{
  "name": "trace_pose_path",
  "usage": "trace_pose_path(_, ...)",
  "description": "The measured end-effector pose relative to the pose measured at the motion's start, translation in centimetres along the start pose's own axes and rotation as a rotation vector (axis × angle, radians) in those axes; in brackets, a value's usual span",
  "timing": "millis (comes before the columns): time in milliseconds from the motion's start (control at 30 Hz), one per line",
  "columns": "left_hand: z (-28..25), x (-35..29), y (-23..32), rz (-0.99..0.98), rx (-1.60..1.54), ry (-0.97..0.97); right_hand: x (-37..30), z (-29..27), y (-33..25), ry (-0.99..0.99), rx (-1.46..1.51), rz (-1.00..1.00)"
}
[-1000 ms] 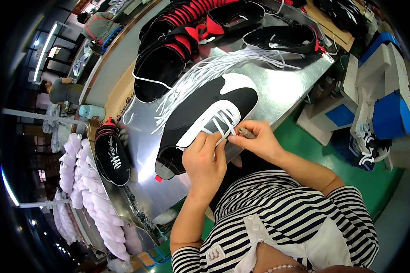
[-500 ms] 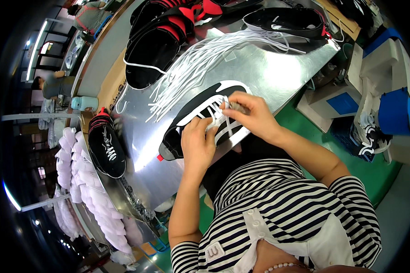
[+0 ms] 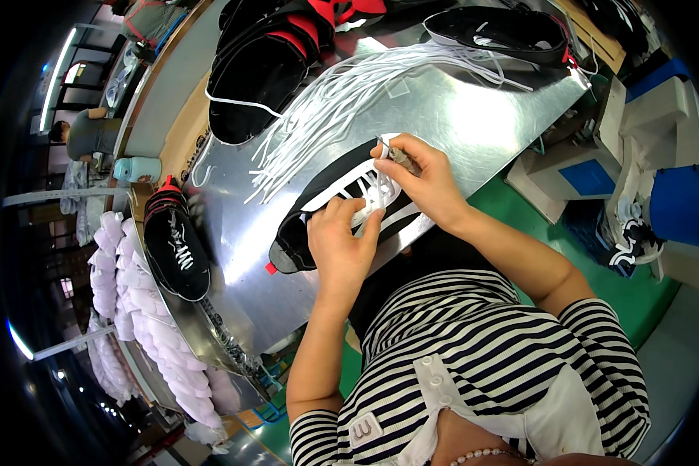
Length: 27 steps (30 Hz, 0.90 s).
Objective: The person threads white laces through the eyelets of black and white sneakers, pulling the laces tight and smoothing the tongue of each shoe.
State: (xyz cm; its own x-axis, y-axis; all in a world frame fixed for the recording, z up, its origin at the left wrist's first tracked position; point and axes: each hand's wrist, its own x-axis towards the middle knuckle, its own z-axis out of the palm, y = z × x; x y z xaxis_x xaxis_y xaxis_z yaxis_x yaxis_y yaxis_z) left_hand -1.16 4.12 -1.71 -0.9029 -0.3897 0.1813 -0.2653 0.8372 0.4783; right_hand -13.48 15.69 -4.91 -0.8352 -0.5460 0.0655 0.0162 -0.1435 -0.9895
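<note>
Lacing appears to advance as the right hand (image 3: pixel 431 182) I follow shifts to the far side of the black-and-white sneaker (image 3: pixel 338 182), fingers closed around a slim wooden-handled tool (image 3: pixel 401 158).
My left hand (image 3: pixel 340 237) pinches the shoe near the silver metal tabletop's (image 3: pixel 462 144) front edge; room opens right.

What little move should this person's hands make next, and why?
Perhaps the left hand should gently draw the shoe's white lace snug: it is right beside the strands crossing the shoe's front, while the right hand is busy holding a small tan-handled tool nearer the toe end.
</note>
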Motion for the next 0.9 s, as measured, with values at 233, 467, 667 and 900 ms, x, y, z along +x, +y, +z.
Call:
trace_pose_path(233,0.3,-0.1,-0.4,0.135,0.084,0.063,-4.8,-2.9,-0.6,-0.237,-0.339,0.022)
trace_pose_path(467,0.2,0.1,-0.3,0.165,0.08,0.049,-5.2,-3.2,-0.8,-0.305,-0.445,0.089)
trace_pose_path(667,0.2,0.0,-0.3,0.177,0.035,0.056,-5.1,-3.3,-0.3,-0.288,-0.325,0.096)
trace_pose_path(900,0.9,-0.5,-0.7,0.261,-0.017,0.087,-5.1,-2.3,-0.7,-0.263,-0.327,0.24)
